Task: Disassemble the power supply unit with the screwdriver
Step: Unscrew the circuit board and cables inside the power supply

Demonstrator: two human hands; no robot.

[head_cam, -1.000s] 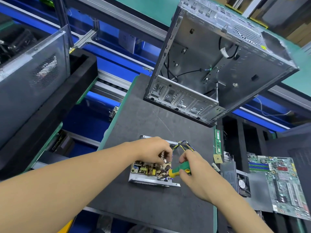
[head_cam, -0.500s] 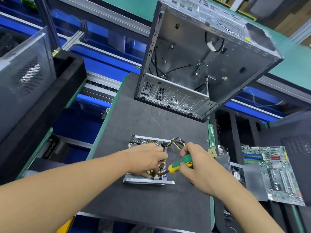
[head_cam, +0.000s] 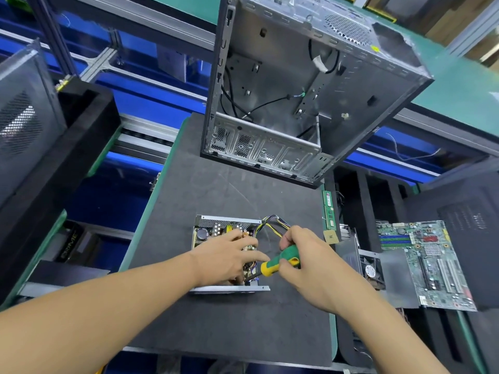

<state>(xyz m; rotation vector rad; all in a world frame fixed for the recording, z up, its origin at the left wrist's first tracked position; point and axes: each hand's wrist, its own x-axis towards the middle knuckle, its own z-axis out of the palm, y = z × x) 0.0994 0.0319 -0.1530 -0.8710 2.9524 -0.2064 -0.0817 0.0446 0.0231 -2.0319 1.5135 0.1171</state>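
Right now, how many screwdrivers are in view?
1. The green-and-yellow screwdriver is gripped in the right hand, tip down inside the open power supply unit, which the left hand rests on. Others may lie out of view.

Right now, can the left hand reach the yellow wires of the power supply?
Probably yes. The left hand rests on the power supply, and the wires lie uncovered just beyond its fingers; only the right hand, holding the screwdriver, is near.
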